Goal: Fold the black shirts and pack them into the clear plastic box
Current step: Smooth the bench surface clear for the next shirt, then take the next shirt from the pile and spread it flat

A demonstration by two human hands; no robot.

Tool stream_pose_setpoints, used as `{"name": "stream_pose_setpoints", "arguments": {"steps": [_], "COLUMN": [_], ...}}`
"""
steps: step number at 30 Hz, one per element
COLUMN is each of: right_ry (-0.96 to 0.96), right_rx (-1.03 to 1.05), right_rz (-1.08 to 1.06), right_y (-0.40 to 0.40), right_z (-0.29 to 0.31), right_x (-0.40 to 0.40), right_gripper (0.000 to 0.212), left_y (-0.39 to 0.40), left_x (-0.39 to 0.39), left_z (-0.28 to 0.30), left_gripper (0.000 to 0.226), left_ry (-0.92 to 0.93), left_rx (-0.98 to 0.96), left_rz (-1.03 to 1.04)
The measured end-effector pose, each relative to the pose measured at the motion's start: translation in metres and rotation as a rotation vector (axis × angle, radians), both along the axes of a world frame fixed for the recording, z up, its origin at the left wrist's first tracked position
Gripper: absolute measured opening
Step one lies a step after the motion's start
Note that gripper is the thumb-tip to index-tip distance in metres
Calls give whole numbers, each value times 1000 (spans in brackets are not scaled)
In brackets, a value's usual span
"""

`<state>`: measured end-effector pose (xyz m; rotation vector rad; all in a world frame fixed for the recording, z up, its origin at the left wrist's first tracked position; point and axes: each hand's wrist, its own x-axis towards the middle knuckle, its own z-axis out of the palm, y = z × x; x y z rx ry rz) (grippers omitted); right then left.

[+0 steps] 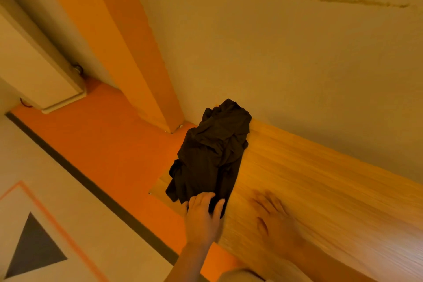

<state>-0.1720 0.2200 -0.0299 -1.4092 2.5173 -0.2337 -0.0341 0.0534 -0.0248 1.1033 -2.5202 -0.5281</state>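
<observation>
A crumpled black shirt (pixel 212 153) lies in a heap at the left end of the wooden table (pixel 309 178), partly hanging over its left edge. My left hand (pixel 203 213) grips the near edge of the shirt, fingers and thumb curled round the cloth. My right hand (pixel 274 217) is blurred by motion over the tabletop to the right of the shirt, fingers spread and holding nothing. The clear plastic box is not in view.
The table stands against a pale wall (pixel 274 52). An orange floor (pixel 109 144) and an orange pillar (pixel 142 64) lie to the left. A white cabinet (pixel 34 64) stands at the far left.
</observation>
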Motion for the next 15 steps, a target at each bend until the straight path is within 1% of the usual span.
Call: {"name": "stream_pose_setpoints", "arguments": {"steps": [1,2,3,4,5,6,7,8,10,12,13,15], "right_ry": [1,-4,-8,-4,-5,-10,-13,-15,15,28,1,9], "right_rx": [11,27,46,51,57,64,73,69,18,-32,-39,-101], "right_rz": [-6,-15,-17,-16,-12,-11,-16,-16,-6,14,6,2], "right_y": [1,3,4,5,5,6,5,5,5,2,-3,-13], "right_z": [-1,-2,-2,-2,0,1,2,1,-2,-1,6,19], "right_x": [0,0,0,0,0,1,1,1,1,0,-1,-1], "right_gripper": [41,44,52,58,61,61,60,56,45,46,47,51], "left_y": [-1,-3,-5,-8,-9,-10,-10,-9,-5,0,2,4], "left_x": [-4,-8,-12,-16,-19,-21,-21,-21,-21,-21,-21,-21], "left_z": [3,6,9,10,11,11,11,12,11,17,23,37], "left_gripper": [44,46,47,49,47,40,32,25,15,10,9,16], "left_ry": [30,35,7,-44,-114,-176,-195,-171,-59,55,104,187], "left_rx": [75,151,232,273,264,233,214,199,144,62,29,13], "left_rz": [38,74,118,157,178,176,165,150,112,85,62,1]}}
